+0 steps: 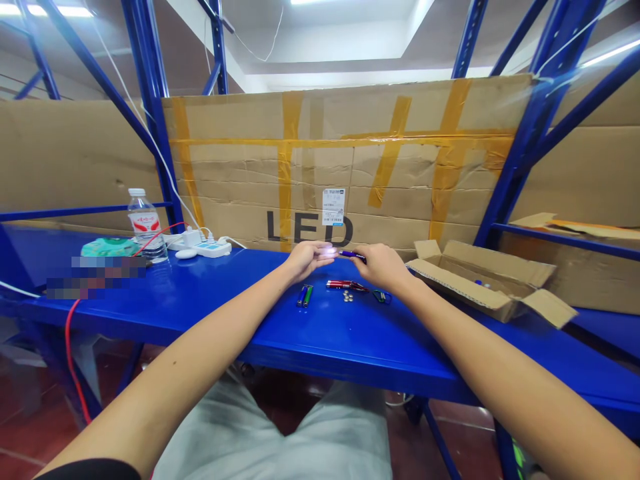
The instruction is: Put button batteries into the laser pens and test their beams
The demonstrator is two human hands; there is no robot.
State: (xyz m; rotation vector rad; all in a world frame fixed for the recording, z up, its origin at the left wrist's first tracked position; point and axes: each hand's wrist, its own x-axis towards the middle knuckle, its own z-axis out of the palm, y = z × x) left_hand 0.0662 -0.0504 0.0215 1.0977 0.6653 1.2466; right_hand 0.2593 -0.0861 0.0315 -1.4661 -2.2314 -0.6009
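Note:
My right hand [384, 264] is closed around a small purple flashlight [354, 256] pointing left. Bright light from its tip falls on the fingers of my left hand [306, 261], which are stretched out in front of it and hold nothing that I can see. Below my hands on the blue table lie a blue mini flashlight [302, 295] and a green mini flashlight [309, 296], side by side. Further right is a red mini flashlight [340, 285], with several button cells [348, 297] just below it. A dark cord or strap [382, 297] lies near my right wrist.
An open cardboard box [460, 283] stands on the right of the blue table [210, 303]. At left are a water bottle [146, 227], a teal packet [107, 247] and a white power strip [213, 249]. A large cardboard sheet [240, 180] closes off the back between blue posts.

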